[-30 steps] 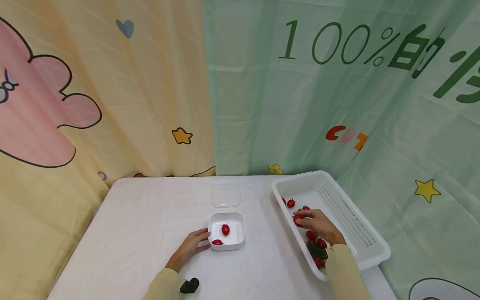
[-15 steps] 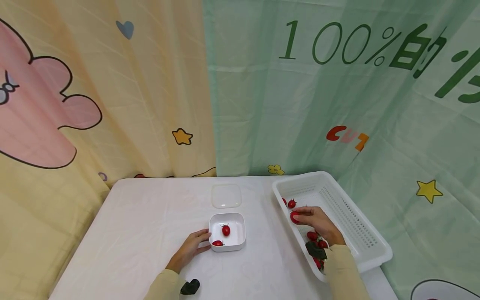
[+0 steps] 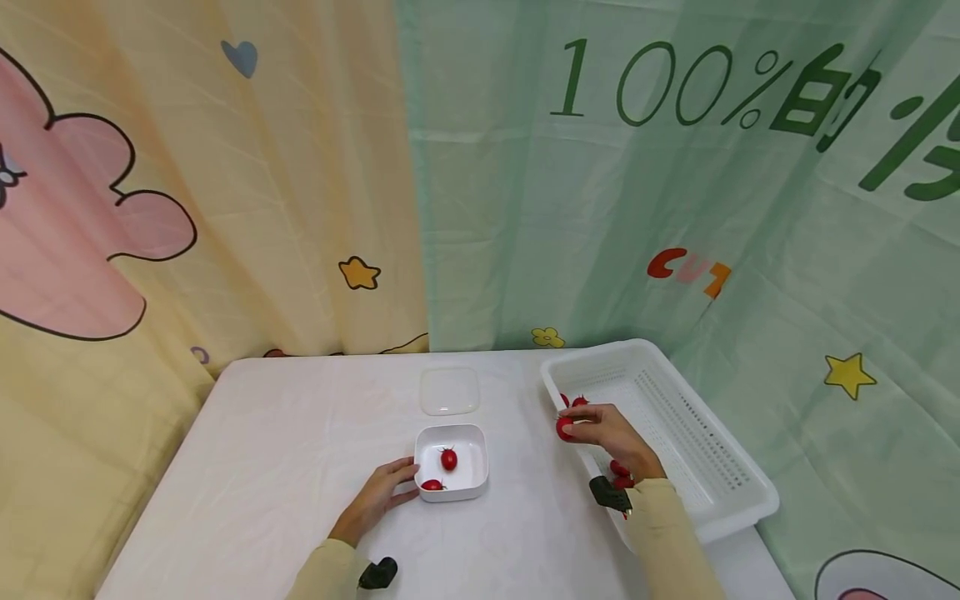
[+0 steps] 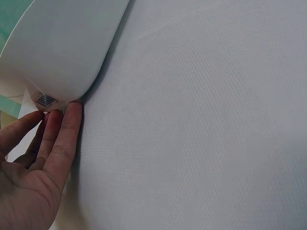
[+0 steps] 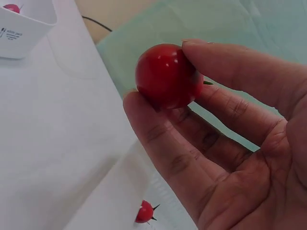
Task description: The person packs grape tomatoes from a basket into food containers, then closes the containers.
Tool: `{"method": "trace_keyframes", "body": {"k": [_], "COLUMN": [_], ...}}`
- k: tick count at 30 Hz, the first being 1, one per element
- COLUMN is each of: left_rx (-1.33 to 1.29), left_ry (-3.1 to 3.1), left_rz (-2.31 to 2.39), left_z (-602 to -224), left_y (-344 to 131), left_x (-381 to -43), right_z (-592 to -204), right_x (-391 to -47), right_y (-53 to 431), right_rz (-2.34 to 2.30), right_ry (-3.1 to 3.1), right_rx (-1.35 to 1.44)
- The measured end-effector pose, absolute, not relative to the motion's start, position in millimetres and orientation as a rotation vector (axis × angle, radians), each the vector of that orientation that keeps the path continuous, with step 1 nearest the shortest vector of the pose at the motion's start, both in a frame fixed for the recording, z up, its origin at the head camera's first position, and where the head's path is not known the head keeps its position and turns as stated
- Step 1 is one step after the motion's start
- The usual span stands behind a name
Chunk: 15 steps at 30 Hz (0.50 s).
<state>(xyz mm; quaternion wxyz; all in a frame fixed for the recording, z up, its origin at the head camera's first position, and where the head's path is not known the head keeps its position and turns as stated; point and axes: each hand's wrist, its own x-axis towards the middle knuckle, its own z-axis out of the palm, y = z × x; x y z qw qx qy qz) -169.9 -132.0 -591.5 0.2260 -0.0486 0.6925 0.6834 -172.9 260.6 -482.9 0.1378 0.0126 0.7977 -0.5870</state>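
My right hand [image 3: 617, 439] pinches a red cherry tomato [image 5: 165, 76] between thumb and fingertips, over the left rim of the white basket [image 3: 701, 417]. A green stem shows on the tomato's far side in the right wrist view. My left hand [image 3: 378, 497] touches the left side of a small square white box [image 3: 468, 493]. In the left wrist view its fairly straight fingertips [image 4: 73, 109] meet the box's lower corner beside a barcode label [image 4: 46, 99]. Inside the box lie a cherry tomato [image 3: 448, 459] and another [image 3: 432, 485] near the front wall.
More cherry tomatoes lie along the basket's left side, some behind my right hand and wrist strap [image 3: 609, 494]. A clear lid [image 3: 448, 392] lies behind the box on the white tablecloth [image 3: 300, 442]. Printed curtains [image 3: 510, 208] hang behind and beside the table.
My right hand, holding the cherry tomato, has moved left from inside the basket to its left rim. The left hand and the box have stayed in place.
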Motion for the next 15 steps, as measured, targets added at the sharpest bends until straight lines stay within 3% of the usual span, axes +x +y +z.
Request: {"method": "trace_keyframes", "body": {"k": [15], "left_rx": [-0.137], "left_ry": [1.901], "left_rz": [1.899], "left_z": [-590.4], "left_y": [-132.1], "left_x": [-169.9], "right_z": [-490.5], "right_x": [-184.6], "right_y": [231.8], "right_rz": [-1.701], "right_ry": [2.247], "right_rx": [-0.091]}}
